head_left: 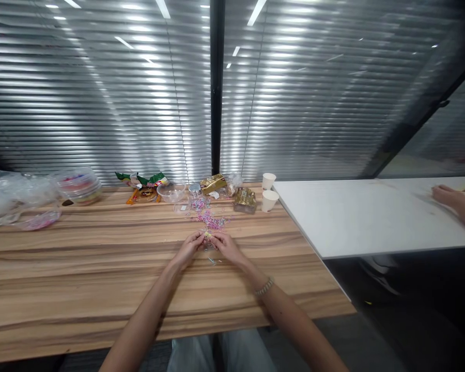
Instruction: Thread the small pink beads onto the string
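Note:
My left hand [192,243] and my right hand [223,244] meet over the wooden table [101,279], fingers pinched on a small pale yellow piece [207,234] between them. What exactly the piece is, I cannot make out. Just beyond my fingertips lies a loose pile of pink, purple and bluish small pieces [212,221], which runs back toward a small clear container [194,190]. A few thin light bits [212,260] lie on the wood just below my hands.
Behind the pile are a clear bowl [171,192], snack packets [145,194], a gold packet [213,183], a gold box [245,200] and two paper cups [269,200]. Stacked tubs [78,186] stand left. Another person's hand [445,196] is over the white table [356,222].

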